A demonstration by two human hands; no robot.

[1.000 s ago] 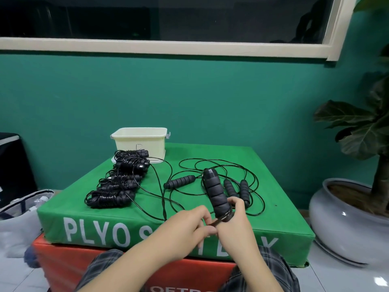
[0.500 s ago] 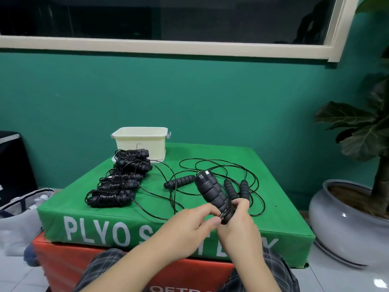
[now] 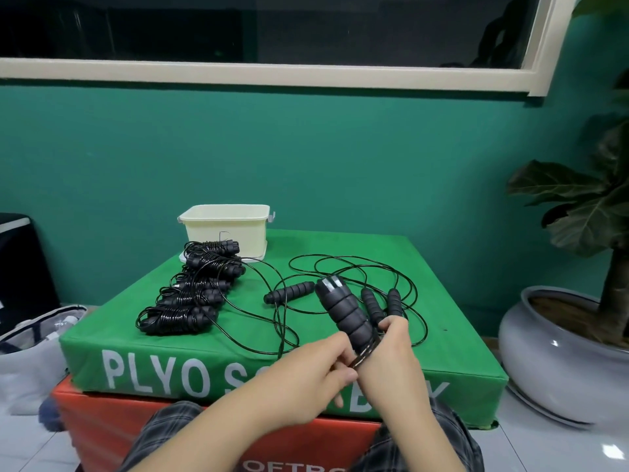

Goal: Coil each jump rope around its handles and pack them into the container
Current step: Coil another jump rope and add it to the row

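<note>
Green box (image 3: 306, 338), cream container (image 3: 227, 233) (contents hidden)

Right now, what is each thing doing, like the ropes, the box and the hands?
Cream plastic container: open, upright, no rope seen inside.
Coiled black jump ropes: wound, lying in a row.
Loose black rope: uncoiled on the green mat.
Black foam handles: gripped by right hand.
Left hand: pinching rope.

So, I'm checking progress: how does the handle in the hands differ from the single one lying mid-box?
The held handle is raised and tilted, gripped by the right hand, cord wound at its base; the lone handle lies flat, untouched, cord loose. Both are black ribbed foam.
</note>
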